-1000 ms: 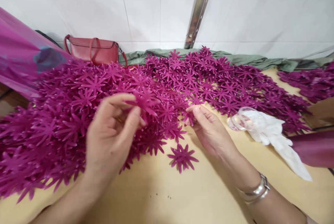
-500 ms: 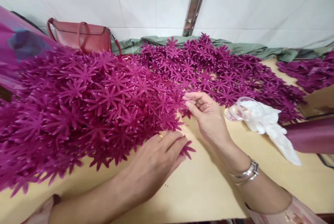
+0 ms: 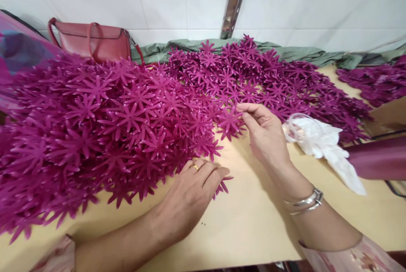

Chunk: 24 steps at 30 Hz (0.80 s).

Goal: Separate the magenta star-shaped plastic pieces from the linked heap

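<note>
My right hand [image 3: 264, 130] pinches one arm of a magenta star-shaped artificial flower piece [image 3: 230, 122] between thumb and forefinger, at the right edge of a big heap. My left hand [image 3: 193, 193] is curled, palm down, around another magenta flower piece [image 3: 223, 186] low over the table; only some of its pointed arms stick out past the fingers. Thumb and palm of that hand are mostly hidden. The heap of magenta flower pieces [image 3: 127, 115], with pale tips, spreads to the left of both hands.
Darker flower pieces [image 3: 279, 81] lie behind, along a green cloth [image 3: 190, 45] by the tiled wall. Crumpled white material [image 3: 317, 138] rests right of my right hand. A red handbag [image 3: 91, 41] stands back left. Pale table surface [image 3: 241, 221] shows in front.
My right hand has moved right, drawing the flower piece away from the heap's edge so that more of it shows. My left hand has stayed nearly in place, still curled around its piece.
</note>
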Motion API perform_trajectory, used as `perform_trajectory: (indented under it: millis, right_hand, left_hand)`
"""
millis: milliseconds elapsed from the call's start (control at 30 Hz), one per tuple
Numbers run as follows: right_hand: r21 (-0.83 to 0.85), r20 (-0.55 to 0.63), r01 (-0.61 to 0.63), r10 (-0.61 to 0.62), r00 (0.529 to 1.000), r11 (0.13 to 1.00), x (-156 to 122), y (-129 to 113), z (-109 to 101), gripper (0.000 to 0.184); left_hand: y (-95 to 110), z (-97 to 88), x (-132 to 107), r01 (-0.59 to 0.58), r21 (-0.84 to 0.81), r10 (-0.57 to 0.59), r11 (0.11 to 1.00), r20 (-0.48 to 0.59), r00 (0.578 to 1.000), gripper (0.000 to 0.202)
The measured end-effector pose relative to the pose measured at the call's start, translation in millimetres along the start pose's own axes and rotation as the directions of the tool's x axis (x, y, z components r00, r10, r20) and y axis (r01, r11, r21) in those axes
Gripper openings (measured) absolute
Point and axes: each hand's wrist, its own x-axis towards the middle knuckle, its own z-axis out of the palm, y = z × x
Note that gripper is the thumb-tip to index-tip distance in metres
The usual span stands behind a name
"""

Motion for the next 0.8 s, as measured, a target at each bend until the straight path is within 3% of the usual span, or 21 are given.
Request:
perform_trajectory:
  millis: [133, 233, 300, 367, 433, 533, 667, 800]
  right_hand:
    - [-0.162, 0.054, -0.016, 0.025, 0.998, 0.987, 0.7, 3.0, -1.9, 0.022]
    - [-0.221, 0.146, 0.009, 0.024, 0.989, 0.975, 0.8, 9.1, -1.4, 0.042]
    - [-0.300, 0.167, 0.055, -0.004, 0.986, 0.952, 1.0, 11.5, -1.8, 0.044]
    - [-0.376, 0.150, 0.117, -0.065, 0.987, 0.919, 1.6, 10.3, -3.4, 0.027]
    - [-0.402, 0.111, 0.174, -0.141, 0.984, 0.899, 2.7, 6.4, -5.4, 0.010]
    - [-0.320, 0.013, 0.176, -0.182, 0.983, 0.931, 4.0, 1.4, -6.5, 0.005]
    - [-0.148, -0.078, 0.107, -0.119, 0.990, 0.983, 3.3, 1.5, -4.1, 0.009]
    - [-0.249, 0.023, 0.214, -0.215, 0.976, 0.945, -0.9, -3.9, -1.5, 0.022]
  left_hand:
    - [-3.0, 3.3, 1.3, 0.110, -0.289, -0.156, 0.951, -0.143, 0.977, 0.045]
    - [-8.3, 0.1, 6.3, 0.100, -0.558, -0.286, 0.824, -0.256, 0.923, 0.031]
    - [-11.0, -4.4, 9.2, 0.075, -0.672, -0.360, 0.737, -0.296, 0.885, 0.022]
    - [-11.9, -9.2, 11.3, 0.089, -0.787, -0.461, 0.611, -0.263, 0.847, 0.014]
    - [-10.9, -12.9, 12.6, 0.122, -0.894, -0.571, 0.431, -0.166, 0.804, 0.008]
    - [-8.4, -15.7, 14.3, 0.149, -0.969, -0.654, 0.199, -0.018, 0.756, 0.013]
    - [-8.0, -15.9, 16.3, 0.154, -0.985, -0.678, 0.084, 0.057, 0.733, 0.017]
    - [-11.1, -13.1, 17.9, 0.150, -0.988, -0.680, 0.032, 0.089, 0.728, 0.023]
